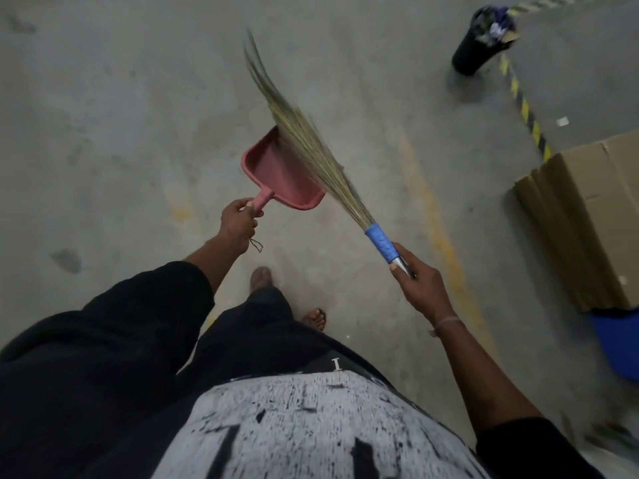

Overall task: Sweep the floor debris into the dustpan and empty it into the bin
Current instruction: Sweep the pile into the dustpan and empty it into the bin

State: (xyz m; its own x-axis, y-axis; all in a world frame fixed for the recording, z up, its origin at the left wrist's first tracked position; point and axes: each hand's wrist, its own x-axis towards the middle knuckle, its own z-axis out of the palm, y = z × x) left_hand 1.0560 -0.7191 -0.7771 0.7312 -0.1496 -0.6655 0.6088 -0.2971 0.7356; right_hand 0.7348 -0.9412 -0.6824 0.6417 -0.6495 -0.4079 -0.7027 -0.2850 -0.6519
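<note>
A grey concrete floor [121, 115] is seen all round, marked by a faded yellow line [446, 243]. To the far right a black bin [475, 46] is stood upright, stuffed with scraps, beside a yellow-and-black striped tape [524, 108]. A flattened cardboard box [587, 216] is propped at the right edge, over a blue tub [619, 344]; a small white scrap [562, 121] is spotted on the floor just beyond it.

The pink dustpan [280, 174] is held up in the air, well apart from the bin, its handle gripped by the left hand [238, 223]. The pan looks shallow, and its contents cannot be made out. The grass broom [304, 140] is laid across the pan's right edge, bristles pointing away, its blue-wrapped handle clasped by the right hand [420, 285].
</note>
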